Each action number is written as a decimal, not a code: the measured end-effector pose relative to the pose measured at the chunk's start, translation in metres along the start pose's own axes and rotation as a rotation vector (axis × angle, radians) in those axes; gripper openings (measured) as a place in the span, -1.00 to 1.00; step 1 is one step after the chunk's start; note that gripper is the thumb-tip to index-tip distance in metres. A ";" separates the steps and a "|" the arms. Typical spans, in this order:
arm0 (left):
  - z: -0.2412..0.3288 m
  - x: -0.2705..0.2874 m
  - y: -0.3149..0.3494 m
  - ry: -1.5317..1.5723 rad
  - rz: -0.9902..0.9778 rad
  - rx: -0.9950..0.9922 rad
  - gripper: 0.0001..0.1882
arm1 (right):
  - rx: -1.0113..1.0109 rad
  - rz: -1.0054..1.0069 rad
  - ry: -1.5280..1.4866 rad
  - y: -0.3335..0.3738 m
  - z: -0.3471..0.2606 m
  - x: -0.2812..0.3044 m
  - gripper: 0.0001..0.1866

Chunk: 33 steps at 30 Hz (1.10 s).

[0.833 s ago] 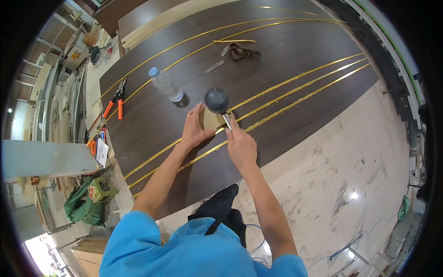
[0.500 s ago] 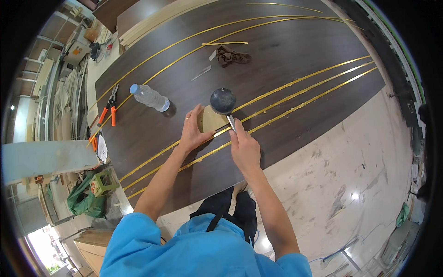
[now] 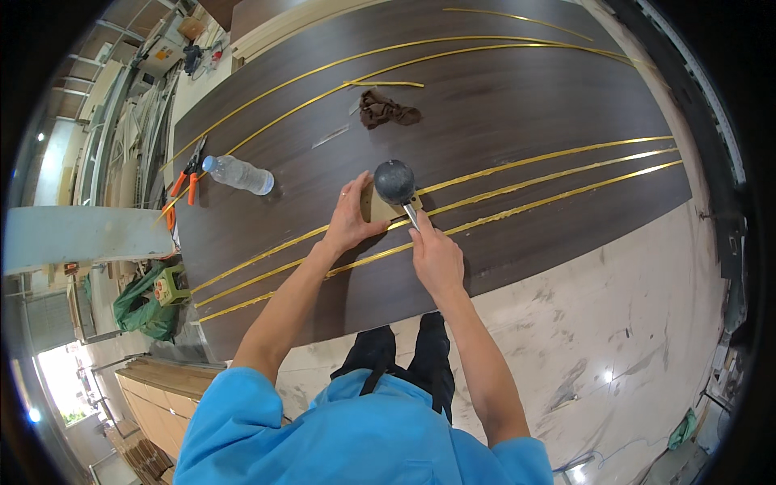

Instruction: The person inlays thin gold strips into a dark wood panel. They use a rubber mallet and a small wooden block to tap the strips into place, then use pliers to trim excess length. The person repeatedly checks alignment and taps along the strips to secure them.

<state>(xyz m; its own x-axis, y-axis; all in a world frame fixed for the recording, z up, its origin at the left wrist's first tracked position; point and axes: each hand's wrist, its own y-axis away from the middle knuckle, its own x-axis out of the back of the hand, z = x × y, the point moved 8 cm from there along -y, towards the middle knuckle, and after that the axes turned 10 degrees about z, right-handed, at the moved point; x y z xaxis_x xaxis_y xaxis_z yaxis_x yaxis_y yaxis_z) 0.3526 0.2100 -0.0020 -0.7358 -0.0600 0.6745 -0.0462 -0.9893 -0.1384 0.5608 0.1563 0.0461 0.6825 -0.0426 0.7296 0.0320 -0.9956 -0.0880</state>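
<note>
Workshop interior; glossy pale floor (image 3: pixel 647 315), light entering lower left.
Floor fills the lower right: grey-streaked, with bright reflections (image 3: pixel 608 376). Left edge: pale horizontal beam (image 3: pixel 89 235); above it, long boards and strips (image 3: pixel 121 166). Below the beam, small green stool (image 3: pixel 166 288) beside crumpled green fabric (image 3: pixel 145 311). Lower left: brown box-like unit (image 3: pixel 158 398), bright opening (image 3: pixel 63 380) (some greenery at its foot).

Pliers (image 3: pixel 192 168) over at the panel's (image 3: pixel 323 166) left edge, bottle (image 3: pixel 238 175) just beside.
Cloth (image 3: pixel 386 110) lies farther right, behind three strips (image 3: pixel 501 192).
</note>
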 end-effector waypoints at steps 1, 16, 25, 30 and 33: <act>0.006 -0.006 -0.009 -0.009 -0.001 -0.019 0.25 | 0.026 0.030 -0.024 -0.005 0.004 0.007 -0.56; 0.072 -0.093 -0.055 -0.038 0.083 -0.050 0.25 | 0.022 0.003 -0.027 -0.047 0.098 0.085 -0.54; 0.104 -0.141 -0.090 -0.061 0.050 -0.049 0.26 | 0.023 0.048 -0.014 -0.067 0.130 0.128 -0.54; 0.130 -0.163 -0.111 -0.019 0.088 -0.075 0.26 | 0.013 0.062 0.039 -0.092 0.158 0.153 -0.54; 0.146 -0.190 -0.124 -0.046 0.041 -0.075 0.27 | 0.042 0.116 -0.033 -0.098 0.177 0.176 -0.55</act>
<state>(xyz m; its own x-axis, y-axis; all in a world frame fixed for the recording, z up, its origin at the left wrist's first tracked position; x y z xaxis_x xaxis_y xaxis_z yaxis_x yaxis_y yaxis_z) 0.5964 0.3246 -0.0068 -0.7066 -0.1084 0.6993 -0.0680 -0.9732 -0.2196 0.8073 0.2607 0.0628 0.7071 -0.1536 0.6902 -0.0187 -0.9798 -0.1990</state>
